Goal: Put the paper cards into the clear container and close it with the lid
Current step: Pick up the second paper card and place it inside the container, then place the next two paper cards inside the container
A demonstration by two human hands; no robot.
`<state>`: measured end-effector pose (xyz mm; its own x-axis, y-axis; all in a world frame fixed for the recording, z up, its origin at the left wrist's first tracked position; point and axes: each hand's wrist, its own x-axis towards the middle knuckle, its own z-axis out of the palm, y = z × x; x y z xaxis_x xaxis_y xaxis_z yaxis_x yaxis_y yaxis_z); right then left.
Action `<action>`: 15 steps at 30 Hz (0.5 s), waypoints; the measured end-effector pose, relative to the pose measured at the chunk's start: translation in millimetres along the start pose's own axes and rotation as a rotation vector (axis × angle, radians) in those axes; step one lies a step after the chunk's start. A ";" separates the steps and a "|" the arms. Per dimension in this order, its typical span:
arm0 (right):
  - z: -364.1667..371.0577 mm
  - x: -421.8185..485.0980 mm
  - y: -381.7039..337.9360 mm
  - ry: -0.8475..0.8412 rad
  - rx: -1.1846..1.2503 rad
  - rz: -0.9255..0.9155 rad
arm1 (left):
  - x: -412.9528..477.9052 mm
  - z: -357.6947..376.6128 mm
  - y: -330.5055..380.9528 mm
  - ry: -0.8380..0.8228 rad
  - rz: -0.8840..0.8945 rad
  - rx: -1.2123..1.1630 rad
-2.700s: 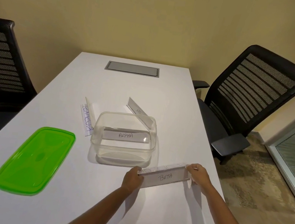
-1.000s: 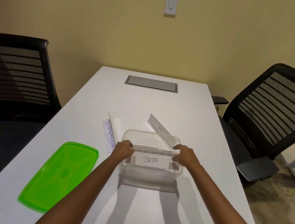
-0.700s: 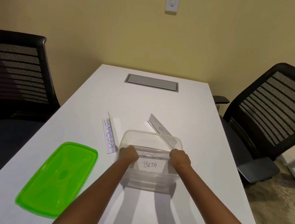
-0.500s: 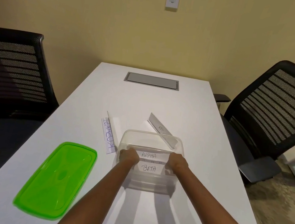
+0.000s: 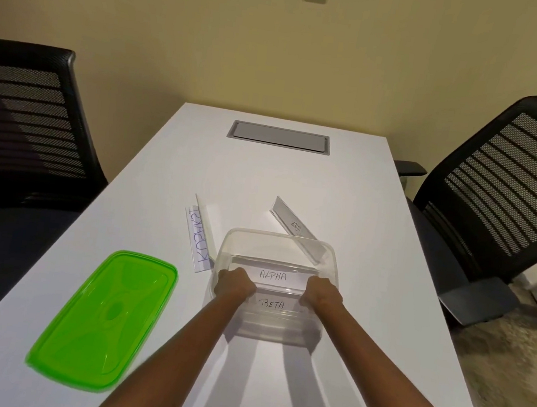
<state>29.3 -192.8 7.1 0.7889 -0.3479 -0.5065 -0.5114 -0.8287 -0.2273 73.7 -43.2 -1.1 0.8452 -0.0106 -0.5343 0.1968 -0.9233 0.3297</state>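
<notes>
The clear container (image 5: 276, 237) stands on the white table in front of me. Inside it, the ALPHA card (image 5: 273, 275) stands behind the BETA card (image 5: 271, 303). My left hand (image 5: 234, 283) and my right hand (image 5: 321, 293) reach into the container and pinch the two ends of the BETA card, low near the bottom. A third folded card with blue writing (image 5: 199, 234) lies left of the container. A fourth card (image 5: 294, 228) lies behind its right corner. The green lid (image 5: 103, 318) lies flat at the left.
Black mesh office chairs stand at the left (image 5: 24, 128) and right (image 5: 503, 183) of the table. A grey cable hatch (image 5: 279, 136) is set in the table's far end. The table's right edge (image 5: 441, 323) runs close to the container.
The BETA card went from in front of the container into it, held by both hands, and has sunk lower. The ALPHA card behind it has come into sight.
</notes>
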 end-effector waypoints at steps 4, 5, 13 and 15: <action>1.3 -0.6 1.8 0.018 -0.005 -0.021 | -5.3 6.1 -1.9 0.048 0.010 0.020; 1.3 -1.0 2.6 0.026 -0.002 -0.024 | -6.2 7.6 -2.4 0.067 0.018 0.038; 4.0 -8.5 1.6 0.137 -0.043 -0.086 | -14.0 5.1 -1.6 0.250 0.169 0.187; 4.0 -10.7 -2.6 0.216 -0.023 -0.135 | -15.6 -1.2 -4.1 0.361 0.247 0.164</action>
<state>20.9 -185.2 9.8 0.9053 -0.3168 -0.2829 -0.3905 -0.8828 -0.2612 60.3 -38.8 6.8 0.9814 -0.1302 -0.1409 -0.0884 -0.9587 0.2704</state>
